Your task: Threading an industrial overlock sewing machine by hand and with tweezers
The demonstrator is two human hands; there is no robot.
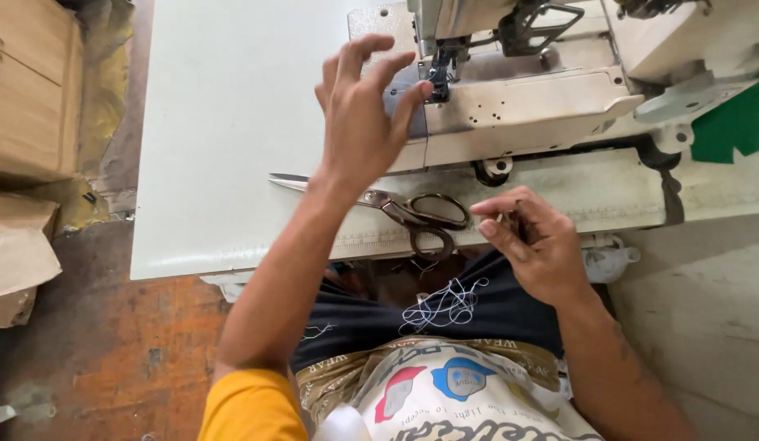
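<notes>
Head view, looking down on a seated person at a white bench (224, 122) that carried an industrial sewing machine (526, 98). The left hand (363, 114) was raised over the bench with its fingers spread and open, gripping nothing; its fingertips reached the needle and presser-foot area (440, 73) at the machine's front, with the forefinger tip just beside the foot. A small piece of dark grey fabric (400, 98) lay on the machine bed directly under that hand's fingers. The right hand (530, 241) hung at the near edge of the bench, its fingers curled and pinched together around something small and thin; what it held could not be told. Between the two hands, and partly behind the left forearm, a pair of large tailor's scissors (416, 214) lay flat on the bench, dark handles toward the right hand and blades pointing away past the left wrist. Below the right hand, a dark cloth (371, 314) lay across the person's lap, with a loose tangle of white thread (445, 304) resting on it. A printed sack-like fabric (453, 388) lay nearer the body. Well to the left of the left hand, cardboard boxes (24, 122) stood on the floor (118, 351).
</notes>
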